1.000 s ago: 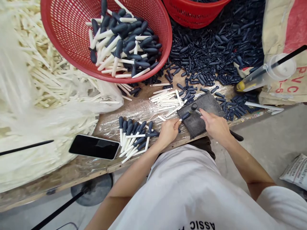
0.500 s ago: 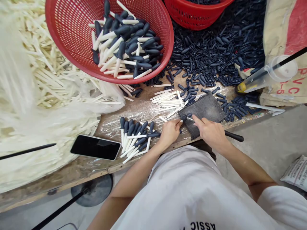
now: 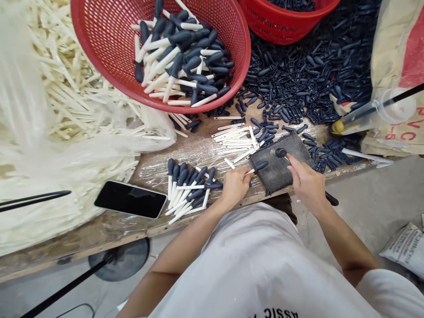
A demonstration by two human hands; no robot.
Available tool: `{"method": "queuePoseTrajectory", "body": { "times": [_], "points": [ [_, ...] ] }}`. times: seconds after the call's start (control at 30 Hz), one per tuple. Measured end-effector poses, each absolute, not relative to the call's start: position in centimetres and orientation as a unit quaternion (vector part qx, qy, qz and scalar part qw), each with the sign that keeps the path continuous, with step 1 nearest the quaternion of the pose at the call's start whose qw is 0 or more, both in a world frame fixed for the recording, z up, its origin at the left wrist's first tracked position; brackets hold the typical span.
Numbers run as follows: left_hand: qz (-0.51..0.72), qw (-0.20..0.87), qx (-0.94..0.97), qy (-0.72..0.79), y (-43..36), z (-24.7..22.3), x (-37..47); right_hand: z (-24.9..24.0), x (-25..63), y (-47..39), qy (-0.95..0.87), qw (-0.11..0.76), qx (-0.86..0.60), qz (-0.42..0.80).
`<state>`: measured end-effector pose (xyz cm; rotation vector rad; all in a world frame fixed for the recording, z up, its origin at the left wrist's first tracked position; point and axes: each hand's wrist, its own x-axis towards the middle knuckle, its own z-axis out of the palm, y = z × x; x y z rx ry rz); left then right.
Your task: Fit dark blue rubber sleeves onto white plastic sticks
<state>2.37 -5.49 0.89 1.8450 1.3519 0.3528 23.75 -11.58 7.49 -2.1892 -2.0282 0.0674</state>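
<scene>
One long wooden bench (image 3: 185,152), partly wrapped in clear film, runs across the frame from the lower left to the right. A heap of white sticks (image 3: 62,106) fills the upper left, some of it under translucent plastic. At upper centre a red basket (image 3: 109,48) holds white sticks fitted with dark navy handles. A pile of loose navy parts (image 3: 308,66) spreads over the upper right, with a smaller red basket (image 3: 285,26) at the top edge and a paper sack (image 3: 387,48) at far right. In front of the sack lies a clear plastic cup (image 3: 391,108), tilted, yellow at its lower end. A phone (image 3: 130,198) lies screen up at left of centre. A dark grey pad (image 3: 276,172) sits right of centre, and a cluster of handled sticks (image 3: 188,185) lies between it and the phone.

The person's left hand (image 3: 235,183) is closed, pinching the white end of one handled piece (image 3: 261,165); its navy handle points right, over the pad's left edge. The right hand (image 3: 308,183) is wrapped around a hammer (image 3: 281,153), its round black head above the pad, apart from the piece. Whether piece or hammer touches the pad cannot be told.
</scene>
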Motion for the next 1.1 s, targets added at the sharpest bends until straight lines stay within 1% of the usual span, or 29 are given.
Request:
{"method": "queuePoseTrajectory", "body": {
  "times": [0.07,0.2,0.27,0.37,0.43,0.5,0.6,0.63,0.7,0.77,0.83,0.9,0.97,1.03,1.1],
  "points": [
    [0.137,0.380,0.743,0.534,-5.7,0.6,2.5,7.2,23.7,-11.9,-0.685,0.064,-0.725,0.034],
    [0.133,0.333,0.772,0.525,-6.1,0.1,2.7,6.2,23.8,-11.6,-0.696,-0.019,-0.716,0.060],
    [0.139,0.307,0.784,0.521,-6.3,0.1,2.1,5.5,24.2,-10.8,-0.678,-0.012,-0.734,0.030],
    [0.163,0.261,0.791,0.529,-6.4,0.6,-0.5,4.4,24.5,-8.7,-0.670,0.040,-0.740,-0.038],
    [0.168,0.229,0.785,0.550,-6.3,1.4,-3.2,3.8,23.7,-7.0,-0.699,0.072,-0.709,-0.058],
    [0.143,0.195,0.780,0.577,-6.2,2.6,-6.0,3.5,22.0,-5.4,-0.747,0.092,-0.657,-0.049],
    [0.086,0.143,0.794,0.584,-6.1,4.4,-9.1,3.1,18.6,-3.1,-0.819,0.064,-0.571,-0.004],
    [0.085,0.134,0.796,0.584,-6.0,4.9,-9.5,2.9,17.6,-2.4,-0.835,0.041,-0.549,0.012],
    [0.124,0.140,0.785,0.590,-6.0,5.3,-9.5,2.4,16.0,-1.4,-0.856,0.002,-0.517,0.033],
    [0.196,0.172,0.755,0.602,-5.7,5.3,-8.5,2.0,15.3,-0.8,-0.863,-0.003,-0.504,0.033],
    [0.268,0.236,0.706,0.611,-5.2,4.9,-7.2,2.0,15.2,-0.9,-0.858,0.047,-0.512,0.017],
    [0.321,0.366,0.628,0.607,-4.5,4.5,-5.9,2.6,15.4,-1.5,-0.858,0.132,-0.496,0.012],
    [0.326,0.561,0.506,0.568,-3.7,4.2,-4.7,3.6,15.6,-2.5,-0.884,0.198,-0.424,0.017],
    [0.289,0.725,0.373,0.501,-2.9,4.0,-3.9,4.7,15.5,-3.6,-0.920,0.217,-0.328,0.013],
    [0.260,0.800,0.286,0.458,-2.4,4.0,-3.4,5.4,15.2,-4.6,-0.940,0.213,-0.267,0.002]
  ]
}}
